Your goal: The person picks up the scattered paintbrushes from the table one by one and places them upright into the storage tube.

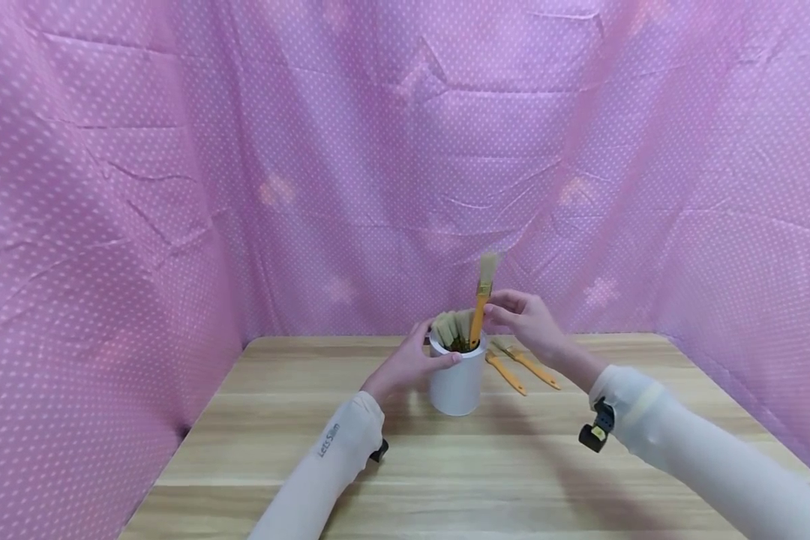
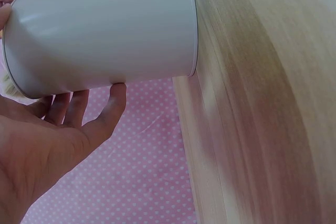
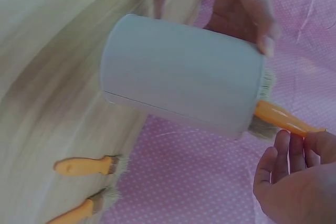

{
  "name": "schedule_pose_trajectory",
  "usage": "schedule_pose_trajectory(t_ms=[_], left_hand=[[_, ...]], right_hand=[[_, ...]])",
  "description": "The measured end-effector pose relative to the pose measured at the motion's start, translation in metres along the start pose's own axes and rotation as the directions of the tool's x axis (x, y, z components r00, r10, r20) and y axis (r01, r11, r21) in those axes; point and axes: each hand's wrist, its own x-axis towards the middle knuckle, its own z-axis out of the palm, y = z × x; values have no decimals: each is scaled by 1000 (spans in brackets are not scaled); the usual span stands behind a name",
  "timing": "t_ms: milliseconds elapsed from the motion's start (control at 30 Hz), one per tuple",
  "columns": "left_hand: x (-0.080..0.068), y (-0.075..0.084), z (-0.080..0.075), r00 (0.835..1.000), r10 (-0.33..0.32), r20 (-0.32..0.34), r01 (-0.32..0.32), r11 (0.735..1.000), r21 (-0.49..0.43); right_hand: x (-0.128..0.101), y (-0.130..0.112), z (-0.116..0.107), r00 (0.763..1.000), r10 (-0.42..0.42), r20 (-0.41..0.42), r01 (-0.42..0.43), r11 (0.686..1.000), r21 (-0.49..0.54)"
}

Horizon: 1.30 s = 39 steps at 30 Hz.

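A white cylindrical container (image 1: 455, 388) stands on the wooden table with several brushes (image 1: 449, 327) in it, pale bristles up. My left hand (image 1: 410, 363) holds it near the rim, thumb in front and fingers along its far left side. In the right hand (image 1: 535, 328) I pinch the orange handle of a flat paintbrush (image 1: 477, 319). Its bristles point up above the others, and its handle's lower end is inside the rim, as the right wrist view of that handle (image 3: 286, 119) also shows.
Right of the container, two more orange-handled paintbrushes lie on the table, a nearer brush (image 1: 510, 376) and a farther brush (image 1: 538, 370). Pink dotted cloth (image 1: 391, 165) hangs behind the table's back edge and along both sides.
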Motion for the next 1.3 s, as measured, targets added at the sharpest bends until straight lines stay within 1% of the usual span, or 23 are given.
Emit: schedule_pose_trajectory(t_ms=[100, 267, 500, 667, 767, 900, 1000, 1100, 1200, 1300], left_hand=[[0, 0, 1, 1000, -8, 2, 8, 1000, 1], [0, -1, 2, 1000, 0, 2, 0, 1000, 3], [0, -1, 4, 1000, 10, -4, -10, 1000, 13], [1, 0, 3, 1000, 22, -3, -22, 1000, 19], [2, 0, 2, 1000, 29, 3, -29, 1000, 8], [2, 1, 1, 999, 40, 4, -40, 999, 3], [1, 1, 1, 999, 34, 1, -34, 999, 17], [0, 1, 0, 1000, 19, -2, -19, 999, 30], [-1, 1, -1, 1000, 11, -3, -11, 999, 34], [-1, 0, -1, 1000, 19, 0, -19, 1000, 23]], right_hand=[[-2, 8, 0, 999, 22, 35, -22, 1000, -12], [-5, 19, 0, 997, 45, 55, -42, 998, -55], [-8, 28, -3, 997, 46, 58, -42, 996, -73], [-13, 32, -11, 997, 51, 61, -46, 996, -77], [-15, 34, -17, 998, 57, 33, -54, 994, -97], [-18, 40, -28, 997, 69, -24, -72, 986, -152], [-21, 50, -37, 995, 97, -35, -102, 980, -172], [-23, 62, -47, 989, 147, -16, -148, 972, -184], [-27, 73, -55, 977, 214, 21, -206, 957, -202], [-31, 81, -59, 960, 276, 52, -259, 940, -221]])
